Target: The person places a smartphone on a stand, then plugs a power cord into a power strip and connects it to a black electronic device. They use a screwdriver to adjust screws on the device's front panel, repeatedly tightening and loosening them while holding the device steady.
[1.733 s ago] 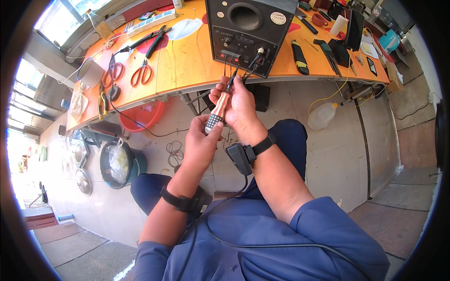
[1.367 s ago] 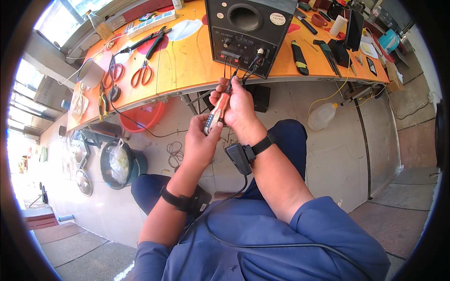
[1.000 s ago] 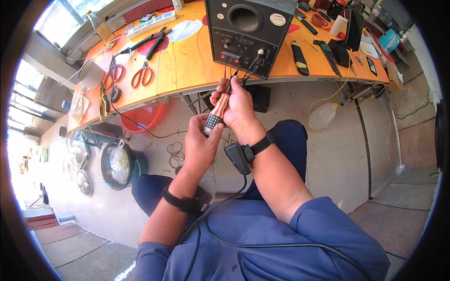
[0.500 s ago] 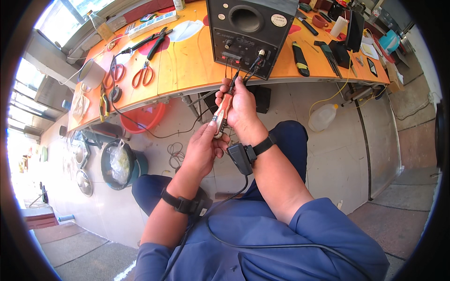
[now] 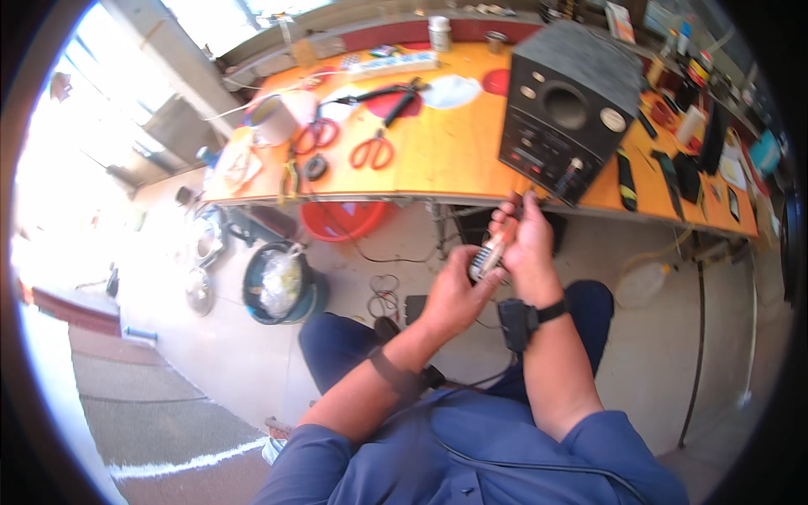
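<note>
In front of the bench edge, both hands hold a slim hand tool with orange-red sides and a silver, ridged end; its exact kind is hard to make out. My left hand is closed round its lower end. Fingers of my right hand wrap the upper part, and something dark shows between the fingertips, blurred. Just beyond them, a black speaker box stands tilted in view on the orange bench, its panel of knobs and sockets toward me.
Red-handled scissors, long-handled cutters and a roll of black tape lie on the bench's left. A black-and-yellow cutter knife lies right of the speaker. Below are a red basin and a dark bucket holding a plastic bag.
The view has swung left, so the bench and speaker appear farther right. My left hand has closed further over the tool's lower end. Both hands still hold it.
</note>
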Motion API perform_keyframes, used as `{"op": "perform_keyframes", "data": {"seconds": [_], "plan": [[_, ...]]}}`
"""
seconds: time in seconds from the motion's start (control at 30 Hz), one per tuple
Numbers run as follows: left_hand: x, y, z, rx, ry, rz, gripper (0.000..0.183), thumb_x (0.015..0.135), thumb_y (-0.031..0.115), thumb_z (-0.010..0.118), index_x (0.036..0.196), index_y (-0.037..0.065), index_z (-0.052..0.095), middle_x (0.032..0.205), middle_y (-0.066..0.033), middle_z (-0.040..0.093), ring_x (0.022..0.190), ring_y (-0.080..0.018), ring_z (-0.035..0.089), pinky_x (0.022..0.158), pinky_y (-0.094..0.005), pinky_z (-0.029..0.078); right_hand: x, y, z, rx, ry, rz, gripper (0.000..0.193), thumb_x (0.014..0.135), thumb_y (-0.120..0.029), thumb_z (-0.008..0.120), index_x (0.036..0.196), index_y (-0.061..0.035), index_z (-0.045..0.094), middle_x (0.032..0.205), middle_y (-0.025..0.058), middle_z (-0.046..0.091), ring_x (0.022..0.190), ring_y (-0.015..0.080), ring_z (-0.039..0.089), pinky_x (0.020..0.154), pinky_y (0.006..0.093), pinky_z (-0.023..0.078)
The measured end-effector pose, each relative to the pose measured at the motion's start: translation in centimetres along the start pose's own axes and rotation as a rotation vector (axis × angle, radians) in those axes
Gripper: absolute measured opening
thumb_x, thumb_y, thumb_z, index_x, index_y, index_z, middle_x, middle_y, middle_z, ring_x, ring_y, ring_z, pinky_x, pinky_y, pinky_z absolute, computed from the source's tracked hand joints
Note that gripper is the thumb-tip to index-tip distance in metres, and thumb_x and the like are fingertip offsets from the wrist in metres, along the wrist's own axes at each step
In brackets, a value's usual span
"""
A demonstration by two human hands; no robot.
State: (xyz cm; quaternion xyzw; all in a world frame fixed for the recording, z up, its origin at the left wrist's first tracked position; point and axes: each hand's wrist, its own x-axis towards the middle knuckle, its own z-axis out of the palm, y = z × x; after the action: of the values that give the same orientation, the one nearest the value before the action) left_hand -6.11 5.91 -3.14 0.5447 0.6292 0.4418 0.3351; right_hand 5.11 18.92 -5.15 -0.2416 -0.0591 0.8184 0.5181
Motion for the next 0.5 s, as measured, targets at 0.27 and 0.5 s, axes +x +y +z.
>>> {"op": "perform_keyframes", "data": {"seconds": [0.27, 0.5], "plan": [[0.1, -0.6, 0.2, 0.279, 0.003, 0.08, 0.042, 0.104, 0.04, 0.057, 0.125, 0.003, 0.054, 0.086, -0.0056, 0.068, 0.066, -0.0113, 0.064, 0.053, -0.0248, 0.049, 0.7, 0.1, -0.5, -0.086, 0.151, -0.071, 0.034, 0.107, -0.044, 0.05, 0.101, -0.0127, 0.063, 0.076, 0.0028, 0.062, 0.065, 0.0208, 0.061, 0.061, 0.035, 0.053], [0.0, 0.2, 0.0, -0.639, -0.21, -0.417, 0.042, 0.103, 0.037, 0.06, 0.124, 0.001, 0.054, 0.087, -0.0061, 0.068, 0.064, -0.0128, 0.065, 0.055, -0.0246, 0.049, -0.1, -0.1, 0.6, -0.105, 0.144, -0.065, 0.037, 0.108, -0.044, 0.047, 0.097, -0.012, 0.062, 0.075, 0.0027, 0.06, 0.066, 0.0196, 0.06, 0.06, 0.0349, 0.05]]}}
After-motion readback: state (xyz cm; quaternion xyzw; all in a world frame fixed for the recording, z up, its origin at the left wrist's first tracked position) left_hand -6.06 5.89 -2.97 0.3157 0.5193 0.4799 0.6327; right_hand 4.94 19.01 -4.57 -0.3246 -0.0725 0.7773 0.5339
